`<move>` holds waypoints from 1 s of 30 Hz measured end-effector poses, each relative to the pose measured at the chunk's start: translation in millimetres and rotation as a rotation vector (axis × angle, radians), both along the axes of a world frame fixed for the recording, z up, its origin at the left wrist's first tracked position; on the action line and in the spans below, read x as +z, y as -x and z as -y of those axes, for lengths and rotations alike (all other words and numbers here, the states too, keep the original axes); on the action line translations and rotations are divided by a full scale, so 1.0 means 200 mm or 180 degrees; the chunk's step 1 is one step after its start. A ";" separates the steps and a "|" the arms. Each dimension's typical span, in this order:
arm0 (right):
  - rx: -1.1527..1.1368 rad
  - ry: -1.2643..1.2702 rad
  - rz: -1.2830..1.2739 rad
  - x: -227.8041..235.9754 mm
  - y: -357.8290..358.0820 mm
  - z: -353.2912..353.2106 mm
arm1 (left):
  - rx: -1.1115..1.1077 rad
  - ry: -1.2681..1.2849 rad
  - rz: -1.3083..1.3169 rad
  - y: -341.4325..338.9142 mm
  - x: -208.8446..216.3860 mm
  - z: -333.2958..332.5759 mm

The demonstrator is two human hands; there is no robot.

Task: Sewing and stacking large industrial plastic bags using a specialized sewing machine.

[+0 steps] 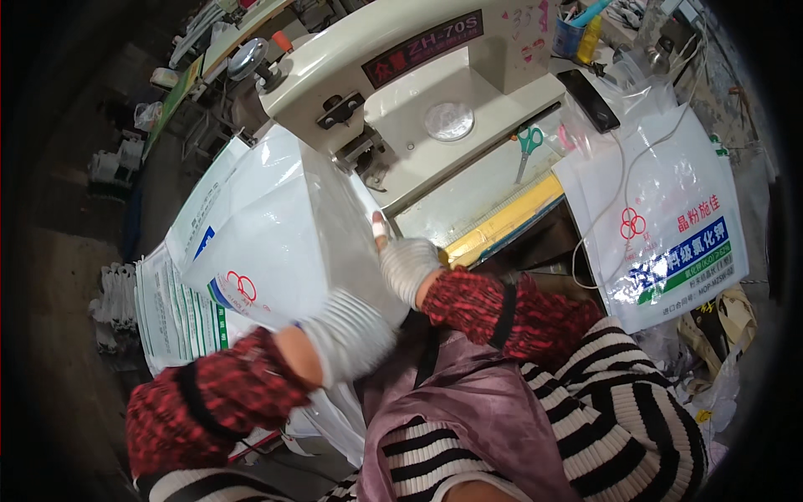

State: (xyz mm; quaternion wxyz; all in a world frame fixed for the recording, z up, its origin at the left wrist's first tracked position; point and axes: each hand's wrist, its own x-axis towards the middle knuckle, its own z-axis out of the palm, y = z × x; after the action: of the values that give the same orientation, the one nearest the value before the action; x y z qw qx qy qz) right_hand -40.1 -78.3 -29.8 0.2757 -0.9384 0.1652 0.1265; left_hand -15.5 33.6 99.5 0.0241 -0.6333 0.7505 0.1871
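Note:
A large white plastic woven sack [276, 226] with red, blue and green print lies at the left of a cream sewing machine [410, 84]. Its upper edge runs close to the needle and presser foot [366, 159]. At the sack's right edge is my right hand [408, 266], in a white knitted glove, closed on that edge with one bare, taped fingertip showing. My left hand [350, 330], gloved too, is over the sack's lower part. Motion smears it, and its fingers cannot be made out.
More printed sacks [167, 309] are piled at the left. Another printed sack [661, 217] hangs at the right, with a black phone [588, 100] and its white cable on top. Green-handled scissors [528, 146] lie on the machine bed, behind a yellow edge strip [502, 222]. A handwheel [249, 60] juts out at the machine's left.

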 end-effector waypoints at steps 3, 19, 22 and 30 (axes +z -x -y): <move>-0.0256 0.0065 0.0188 0.00 -0.22 0.05 | 0.0259 -0.0723 0.1524 -0.37 0.14 -0.07; -0.0187 -0.0228 0.0307 -0.12 -0.19 0.12 | 0.0105 -0.0524 0.0869 -0.18 0.13 0.19; -0.0147 0.0118 0.0227 0.01 -0.25 0.15 | -0.0059 0.0557 0.0118 -0.33 -0.22 0.08; -0.0140 -0.0922 -0.0063 0.08 -0.05 -0.02 | -0.0661 -0.1660 0.0404 0.11 -0.03 0.16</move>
State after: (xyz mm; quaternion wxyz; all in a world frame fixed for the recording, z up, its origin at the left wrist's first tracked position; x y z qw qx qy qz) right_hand -31.0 -73.5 -14.5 0.4094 -0.8837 0.1684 0.1522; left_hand -36.5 1.7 93.7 0.2522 -0.5360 0.7349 0.3303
